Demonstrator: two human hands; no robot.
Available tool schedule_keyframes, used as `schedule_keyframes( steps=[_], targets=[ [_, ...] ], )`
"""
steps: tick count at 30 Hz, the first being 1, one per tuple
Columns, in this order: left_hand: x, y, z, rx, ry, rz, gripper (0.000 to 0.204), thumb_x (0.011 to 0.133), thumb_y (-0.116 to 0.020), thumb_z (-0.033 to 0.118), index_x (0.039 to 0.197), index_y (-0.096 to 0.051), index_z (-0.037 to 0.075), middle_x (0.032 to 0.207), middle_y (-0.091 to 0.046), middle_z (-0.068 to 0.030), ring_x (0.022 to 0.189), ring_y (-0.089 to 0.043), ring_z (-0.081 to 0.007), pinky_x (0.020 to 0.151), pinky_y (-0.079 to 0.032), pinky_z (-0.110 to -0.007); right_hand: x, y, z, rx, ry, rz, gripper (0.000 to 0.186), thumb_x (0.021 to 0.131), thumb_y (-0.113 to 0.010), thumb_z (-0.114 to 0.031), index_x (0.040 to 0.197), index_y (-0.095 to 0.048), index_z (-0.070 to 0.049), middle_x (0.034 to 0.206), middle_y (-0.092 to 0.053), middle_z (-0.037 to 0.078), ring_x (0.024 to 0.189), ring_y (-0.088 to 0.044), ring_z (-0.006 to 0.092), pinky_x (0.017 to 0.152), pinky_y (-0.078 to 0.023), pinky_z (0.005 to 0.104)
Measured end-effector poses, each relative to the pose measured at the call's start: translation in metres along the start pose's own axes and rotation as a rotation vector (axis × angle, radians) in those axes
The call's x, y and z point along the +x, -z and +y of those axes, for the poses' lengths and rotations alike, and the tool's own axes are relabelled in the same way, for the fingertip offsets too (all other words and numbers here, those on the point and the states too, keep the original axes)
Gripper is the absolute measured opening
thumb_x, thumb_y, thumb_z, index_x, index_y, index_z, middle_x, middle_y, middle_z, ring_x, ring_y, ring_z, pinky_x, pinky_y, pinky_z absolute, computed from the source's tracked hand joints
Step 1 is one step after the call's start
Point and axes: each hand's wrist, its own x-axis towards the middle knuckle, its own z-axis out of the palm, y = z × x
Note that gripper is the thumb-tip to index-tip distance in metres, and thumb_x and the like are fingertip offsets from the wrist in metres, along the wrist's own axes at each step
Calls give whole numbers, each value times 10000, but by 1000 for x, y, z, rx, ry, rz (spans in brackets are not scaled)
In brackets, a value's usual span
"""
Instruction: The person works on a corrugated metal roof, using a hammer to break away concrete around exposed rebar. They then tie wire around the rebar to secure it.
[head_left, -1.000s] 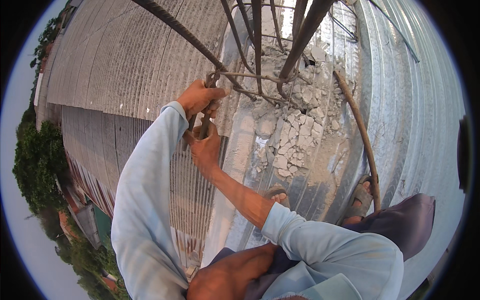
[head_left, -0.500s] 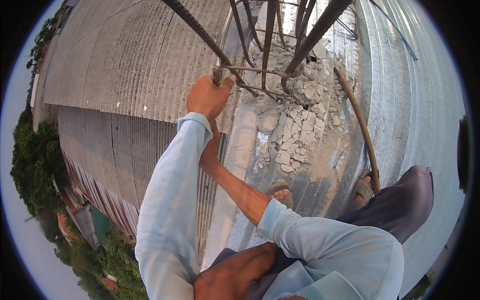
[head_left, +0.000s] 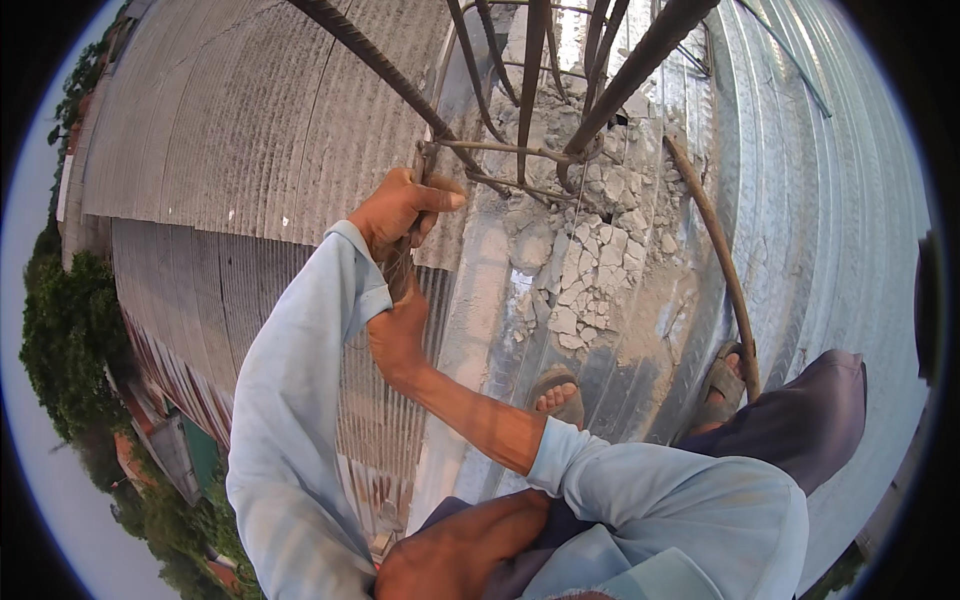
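Note:
My left hand (head_left: 405, 210) is closed around a dark metal hand tool (head_left: 424, 162), its thumb stretched toward the rebar. The tool's upper end meets the left end of a thin steel stirrup (head_left: 510, 150), which runs across the upright ribbed rebars (head_left: 375, 60). Just below, my right hand (head_left: 400, 335) is closed around the lower part of the same tool, close to my left wrist. Thin wire-like strands (head_left: 398, 265) show between the hands. The tool's exact kind is hard to make out, as my fingers cover much of it.
Broken concrete (head_left: 590, 270) lies under the rebar cage. A curved wooden stick (head_left: 715, 220) rests on the shiny metal roofing (head_left: 800, 230) at right. Grey corrugated sheets (head_left: 230, 130) extend left, with the roof edge and trees (head_left: 70, 350) beyond. My sandalled feet (head_left: 560, 395) stand on the metal.
Both hands have shifted slightly left and down, and my left hand has turned, its thumb now pointing right. My right hand, mostly hidden before, shows more. The view has shifted slightly.

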Motion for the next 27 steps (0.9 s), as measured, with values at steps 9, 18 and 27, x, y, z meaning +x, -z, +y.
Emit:
schedule_keyframes(
  steps=[9, 18, 27],
  targets=[
    [-13, 1, 9, -39, 14, -37, 648, 841, -814, 323, 1325, -560, -26, 677, -630, -68, 580, -637, -158, 542, -503, -304, 23, 20, 36, 622, -302, -363, 145, 910, -654, -18, 1054, -653, -32, 942, -695, 32, 840, -650, 130, 713, -533, 320],
    [-16, 3, 13, -118, 121, -80, 575, 873, -769, 183, 1329, -443, 57, 644, -504, 4, 500, -510, -131, 517, -495, -330, 25, 19, 19, 637, -506, -375, 191, 964, -682, -117, 1141, -633, -63, 946, -675, 6, 837, -666, 147, 700, -553, 337],
    [8, -26, -24, 668, -265, 654, 494, 864, -668, 84, 1294, -438, 6, 850, -682, -278, 810, -691, -437, 805, -522, -499, 4, 4, 35, 150, -105, 98, 238, 954, -692, -136, 1134, -590, -18, 1003, -632, 29, 913, -633, 181, 839, -508, 320]
  ],
)
